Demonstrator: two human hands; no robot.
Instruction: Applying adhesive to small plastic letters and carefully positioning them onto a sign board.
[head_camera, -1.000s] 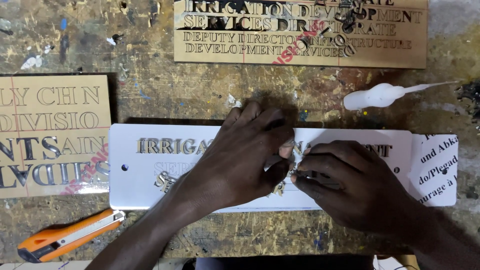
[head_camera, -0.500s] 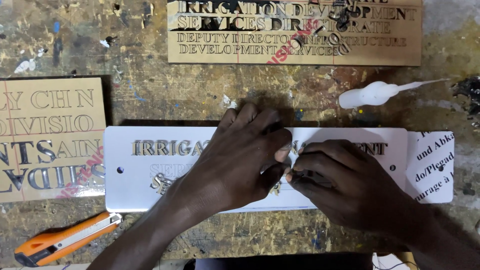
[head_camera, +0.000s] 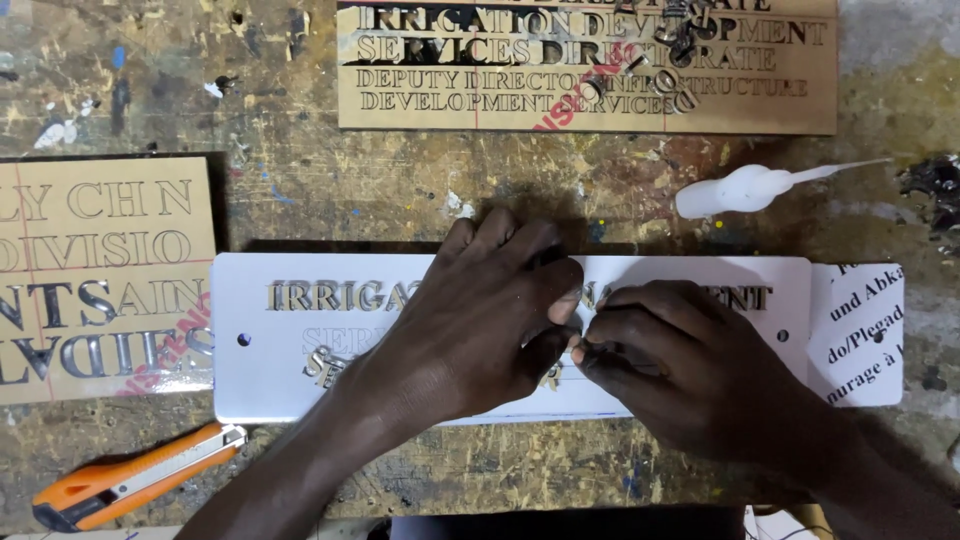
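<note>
Hands meet over centre of white plate, which lies flat on worktop. L hand spread knuckles-up w/ thumb tucked toward R; R hand curled, fingertips pinched at the meeting point. Something small between them, prob. a cut letter, but too hidden to tell which hand has it.

Top row of metallic letters on plate already runs both sides of hands; a few loose letters sit lower left on plate.

Doing it well, my judgement: keep L hand weight on plate so it can't slide; set piece on baseline w/ row, upright, spacing matched to neighbours; press straight down, no smearing.

Nearby: glue bottle upper R, orange knife lower L, gold stencil sheet above, another at L.
</note>
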